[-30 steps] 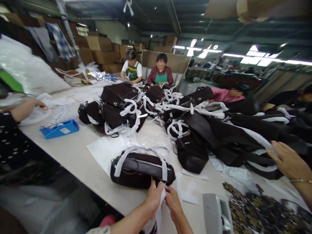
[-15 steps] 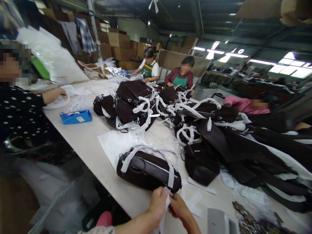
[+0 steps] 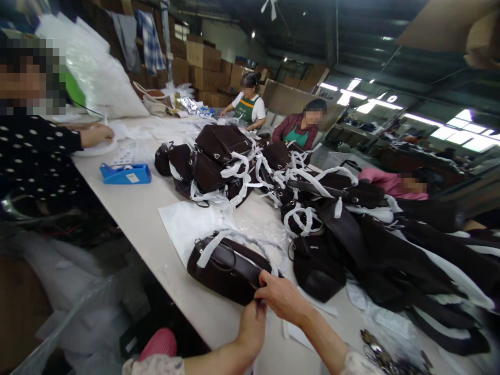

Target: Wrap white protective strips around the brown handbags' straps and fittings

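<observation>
The bag (image 3: pixel 219 274) lies on the table (image 3: pixel 152 229) in front of the person, and its handles (image 3: pixel 213 247) already have white wrap on them, as do many straps in the heap of bags (image 3: pixel 224 143) beyond it; whether the part at its right end is finished, the pictures do not show. At that end, the left hand (image 3: pixel 250 327) has thumb and fingers pressed together on a small dark piece (image 3: pixel 258 305), too hidden to name. Just above, the right hand (image 3: pixel 284 298) pinches the same piece between thumb and fingertips, its knuckles close against the bag.
</observation>
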Motion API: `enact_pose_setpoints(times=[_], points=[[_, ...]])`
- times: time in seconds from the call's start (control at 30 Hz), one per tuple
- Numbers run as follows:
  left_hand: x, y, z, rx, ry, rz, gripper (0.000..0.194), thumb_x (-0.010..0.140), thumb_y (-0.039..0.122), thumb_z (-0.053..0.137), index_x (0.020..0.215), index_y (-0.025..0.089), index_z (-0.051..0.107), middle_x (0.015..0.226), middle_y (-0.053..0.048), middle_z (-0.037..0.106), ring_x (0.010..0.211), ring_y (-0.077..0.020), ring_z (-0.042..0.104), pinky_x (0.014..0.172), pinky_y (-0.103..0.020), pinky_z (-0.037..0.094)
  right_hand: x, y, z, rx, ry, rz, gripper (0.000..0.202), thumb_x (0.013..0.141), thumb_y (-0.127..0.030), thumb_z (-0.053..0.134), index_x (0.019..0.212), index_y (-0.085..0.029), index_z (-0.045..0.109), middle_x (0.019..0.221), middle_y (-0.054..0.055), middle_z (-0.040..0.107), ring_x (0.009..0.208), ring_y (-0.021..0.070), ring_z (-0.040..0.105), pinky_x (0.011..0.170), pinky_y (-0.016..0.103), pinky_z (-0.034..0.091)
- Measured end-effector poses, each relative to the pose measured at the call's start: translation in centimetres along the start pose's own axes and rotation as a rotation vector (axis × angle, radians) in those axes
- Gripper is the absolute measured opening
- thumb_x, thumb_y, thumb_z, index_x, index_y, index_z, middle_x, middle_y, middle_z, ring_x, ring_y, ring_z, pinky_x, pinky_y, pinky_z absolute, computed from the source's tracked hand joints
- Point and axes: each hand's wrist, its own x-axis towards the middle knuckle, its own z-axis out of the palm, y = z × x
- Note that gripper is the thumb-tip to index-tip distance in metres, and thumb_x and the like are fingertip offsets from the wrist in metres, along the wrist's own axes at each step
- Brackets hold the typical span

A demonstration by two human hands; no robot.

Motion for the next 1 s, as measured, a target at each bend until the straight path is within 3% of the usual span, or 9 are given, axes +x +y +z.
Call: enact_pose_setpoints(times=[0.27,0.5,0.73,0.8,0.87,0.93,1.0], points=[[-0.1,-0.1,0.0,0.009,0.009,-0.039,0.031,0.082,0.035,0.052,0.095,0.01,0.064,0.102,-0.015,0.069,0.099,-0.0299,0.06,0.087,-0.034,0.043,1.5,-0.4,0.0,-0.14,-0.043,-0.092,0.016,0.083,-0.015,0.056,0.074,-0.022,0.067,0.09,0.004,0.058,0.076,0.018,0.056,0.053,0.03,0.027],[0.3,0.1,-0.4,0.052,0.079,-0.071,0.026,0.077,0.028,0.059,0.098,0.012,0.062,0.103,-0.015,0.067,0.097,-0.0281,0.059,0.089,-0.034,0.041,1.5,-0.8,1.3,-0.154,0.004,-0.141,0.015,0.085,-0.006,0.05,0.082,-0.017,0.06,0.091,0.005,0.058,0.084,0.0193,0.052,0.067,0.034,0.034],[0.2,1.5,-0.6,-0.009,-0.064,-0.127,0.027,0.081,0.034,0.055,0.095,0.013,0.065,0.101,-0.011,0.069,0.102,-0.0262,0.057,0.088,-0.032,0.041,1.3,0.0,2.6,-0.127,0.067,-0.109,0.012,0.088,-0.012,0.051,0.081,-0.019,0.057,0.09,0.002,0.057,0.083,0.0179,0.051,0.067,0.033,0.033],[0.2,1.7,-0.7,0.004,-0.08,-0.161,0.026,0.079,0.036,0.057,0.089,0.013,0.065,0.091,-0.009,0.069,0.094,-0.0243,0.059,0.083,-0.032,0.043,0.9,0.1,2.7,-0.139,0.071,-0.13,0.012,0.088,-0.012,0.05,0.081,-0.019,0.057,0.09,0.002,0.058,0.083,0.0185,0.051,0.068,0.033,0.034],[0.1,1.8,-0.9,-0.011,-0.134,-0.226,0.024,0.077,0.038,0.059,0.081,0.015,0.063,0.071,-0.004,0.065,0.073,-0.0192,0.058,0.07,-0.03,0.044,0.2,0.1,2.7,-0.162,0.078,-0.187,0.014,0.091,-0.016,0.05,0.079,-0.019,0.057,0.088,0.002,0.059,0.083,0.0189,0.051,0.069,0.033,0.036],[0.2,2.0,-1.3,-0.045,-0.211,-0.311,0.025,0.075,0.041,0.058,0.072,0.016,0.059,0.051,0.002,0.053,0.05,-0.0133,0.047,0.054,-0.027,0.039,-0.7,0.2,2.9,-0.171,0.099,-0.24,0.017,0.093,-0.02,0.049,0.079,-0.019,0.058,0.085,0.002,0.059,0.081,0.0189,0.051,0.071,0.034,0.039],[0.3,2.4,-1.6,-0.076,-0.281,-0.378,0.027,0.072,0.044,0.06,0.069,0.018,0.055,0.042,0.006,0.043,0.039,-0.0103,0.037,0.045,-0.024,0.032,-1.8,0.6,3.2,-0.135,0.158,-0.259,0.013,0.092,-0.018,0.048,0.09,-0.017,0.061,0.087,0.003,0.06,0.084,0.0193,0.053,0.078,0.036,0.043]])
